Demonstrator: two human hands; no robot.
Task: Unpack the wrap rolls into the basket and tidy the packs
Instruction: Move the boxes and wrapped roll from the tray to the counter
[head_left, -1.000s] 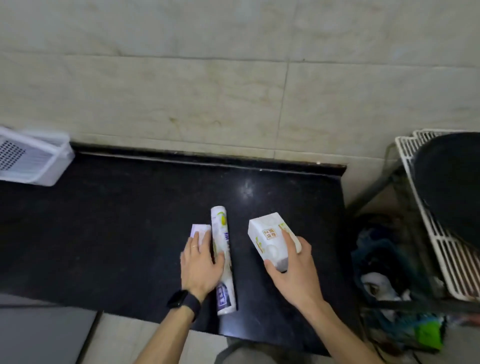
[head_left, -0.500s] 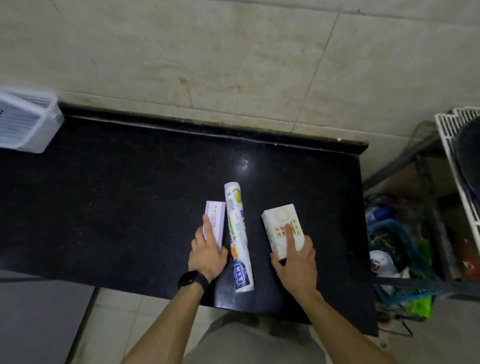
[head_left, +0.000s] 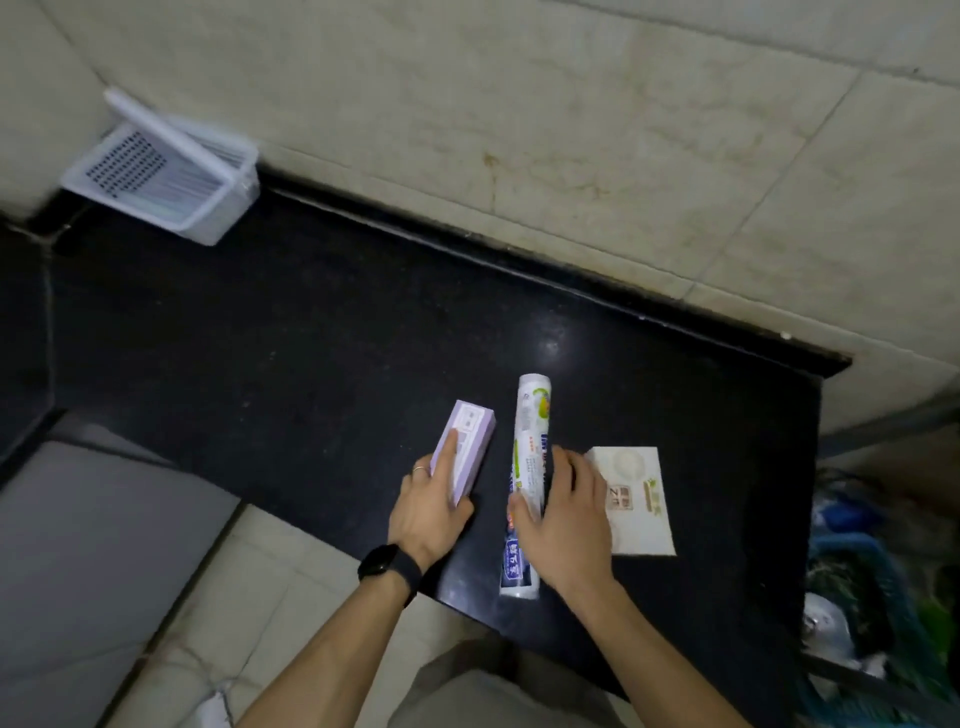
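Note:
Three packs lie near the front edge of the black counter (head_left: 291, 332). My left hand (head_left: 428, 506) grips the near end of a slim lilac box (head_left: 467, 441), index finger laid along its top. In the middle lies a long white wrap roll (head_left: 530, 431) in printed film. My right hand (head_left: 563, 514) rests on it, fingers spread over its middle. To the right a flat white box (head_left: 641, 499) with a beige label lies free on the counter. A white perforated basket (head_left: 166, 171) stands far off at the back left against the wall.
A tiled wall rises behind the counter. The counter ends just right of the flat white box; below there sits a blue crate (head_left: 862, 561) with clutter. Pale floor tiles and a grey surface (head_left: 93, 545) lie at the lower left.
My right hand has left the flat white box and moved left onto the wrap roll. My left hand still holds the lilac box. The view has swung, bringing the basket further into frame.

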